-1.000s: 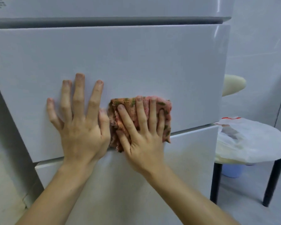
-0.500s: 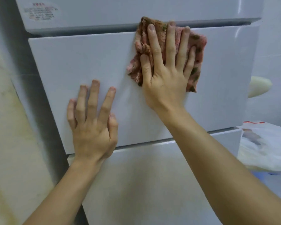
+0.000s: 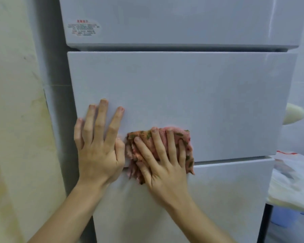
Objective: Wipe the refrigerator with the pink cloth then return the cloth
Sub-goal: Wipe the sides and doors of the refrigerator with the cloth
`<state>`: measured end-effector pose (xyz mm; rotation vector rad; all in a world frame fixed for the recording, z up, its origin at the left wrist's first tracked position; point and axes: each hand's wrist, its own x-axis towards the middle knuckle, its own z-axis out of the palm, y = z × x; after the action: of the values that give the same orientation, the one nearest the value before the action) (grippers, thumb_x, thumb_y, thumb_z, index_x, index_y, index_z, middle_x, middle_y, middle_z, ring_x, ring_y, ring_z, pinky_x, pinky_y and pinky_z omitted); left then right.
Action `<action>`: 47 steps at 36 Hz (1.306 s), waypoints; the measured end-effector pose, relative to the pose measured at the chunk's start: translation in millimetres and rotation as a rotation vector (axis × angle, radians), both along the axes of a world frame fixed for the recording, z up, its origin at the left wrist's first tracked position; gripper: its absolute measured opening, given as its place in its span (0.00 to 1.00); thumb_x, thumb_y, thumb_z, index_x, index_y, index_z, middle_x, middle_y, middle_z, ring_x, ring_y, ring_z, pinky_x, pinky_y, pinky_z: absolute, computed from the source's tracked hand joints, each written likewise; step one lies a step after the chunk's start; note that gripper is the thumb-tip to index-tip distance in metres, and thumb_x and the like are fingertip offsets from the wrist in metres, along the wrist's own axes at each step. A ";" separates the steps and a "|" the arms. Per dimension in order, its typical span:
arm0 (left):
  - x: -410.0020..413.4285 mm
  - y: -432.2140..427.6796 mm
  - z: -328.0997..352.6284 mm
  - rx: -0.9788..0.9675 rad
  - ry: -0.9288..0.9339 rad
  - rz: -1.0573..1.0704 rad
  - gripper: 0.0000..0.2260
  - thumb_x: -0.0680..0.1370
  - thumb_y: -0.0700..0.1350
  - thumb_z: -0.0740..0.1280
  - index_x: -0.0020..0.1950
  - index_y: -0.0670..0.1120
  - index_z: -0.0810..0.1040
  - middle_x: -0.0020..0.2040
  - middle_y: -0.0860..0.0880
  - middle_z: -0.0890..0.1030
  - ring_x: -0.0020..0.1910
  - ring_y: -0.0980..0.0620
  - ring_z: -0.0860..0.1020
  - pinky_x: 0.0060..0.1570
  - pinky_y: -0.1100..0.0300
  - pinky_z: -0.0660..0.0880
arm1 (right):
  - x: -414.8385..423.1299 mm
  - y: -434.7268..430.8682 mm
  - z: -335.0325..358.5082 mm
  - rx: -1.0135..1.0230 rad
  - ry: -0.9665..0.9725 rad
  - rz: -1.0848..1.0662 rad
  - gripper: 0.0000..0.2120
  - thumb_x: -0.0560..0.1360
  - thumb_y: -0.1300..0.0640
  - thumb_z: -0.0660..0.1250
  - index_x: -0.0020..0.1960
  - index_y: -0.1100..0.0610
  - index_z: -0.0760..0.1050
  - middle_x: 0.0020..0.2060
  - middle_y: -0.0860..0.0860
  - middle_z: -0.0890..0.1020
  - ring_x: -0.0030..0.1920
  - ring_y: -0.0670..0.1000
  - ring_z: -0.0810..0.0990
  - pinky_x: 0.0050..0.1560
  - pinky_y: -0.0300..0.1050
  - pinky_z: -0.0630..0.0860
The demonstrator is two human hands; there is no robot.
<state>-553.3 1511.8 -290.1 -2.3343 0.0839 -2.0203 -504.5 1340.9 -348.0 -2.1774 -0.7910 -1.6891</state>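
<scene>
A white refrigerator with three stacked door fronts fills the view. The pink cloth, patterned with orange and green, lies flat against the lower edge of the middle door, over the seam to the bottom door. My right hand presses it there with fingers spread and straight. My left hand rests flat on the same door just left of the cloth, fingers straight, thumb beside the cloth's edge.
A stained cream wall stands close on the left. On the right, a dark-legged table carries a white plastic bag; a pale blue tub sits under it. A cream rounded object pokes out behind the refrigerator.
My right hand slid the cloth from the top of the middle door down and left to its bottom edge. The left hand stayed flat on the door.
</scene>
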 end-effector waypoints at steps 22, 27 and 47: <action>-7.6 44.7 1.0 0.067 0.018 -0.125 0.26 0.81 0.43 0.56 0.81 0.43 0.66 0.83 0.40 0.63 0.84 0.42 0.58 0.81 0.39 0.58 | -16.2 68.9 45.1 0.148 -0.076 0.014 0.26 0.87 0.44 0.58 0.83 0.45 0.62 0.84 0.52 0.59 0.85 0.58 0.54 0.83 0.59 0.49; -20.6 60.6 -0.4 0.105 0.051 -0.093 0.25 0.82 0.45 0.54 0.80 0.43 0.70 0.83 0.41 0.64 0.84 0.43 0.59 0.81 0.43 0.56 | -23.9 69.6 15.9 0.073 0.021 0.043 0.27 0.86 0.44 0.59 0.84 0.41 0.57 0.85 0.49 0.55 0.85 0.56 0.50 0.83 0.57 0.43; -24.3 108.1 22.4 0.121 0.008 0.020 0.24 0.85 0.48 0.53 0.82 0.52 0.66 0.84 0.42 0.62 0.84 0.41 0.58 0.81 0.38 0.52 | -18.8 102.7 142.4 0.237 -0.120 0.044 0.25 0.88 0.44 0.54 0.84 0.47 0.61 0.84 0.53 0.60 0.84 0.59 0.55 0.84 0.61 0.48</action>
<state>-577.6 1619.9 -267.7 -2.2610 0.1772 -1.9391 -523.3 1443.6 -205.6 -1.9029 -0.6270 -1.8044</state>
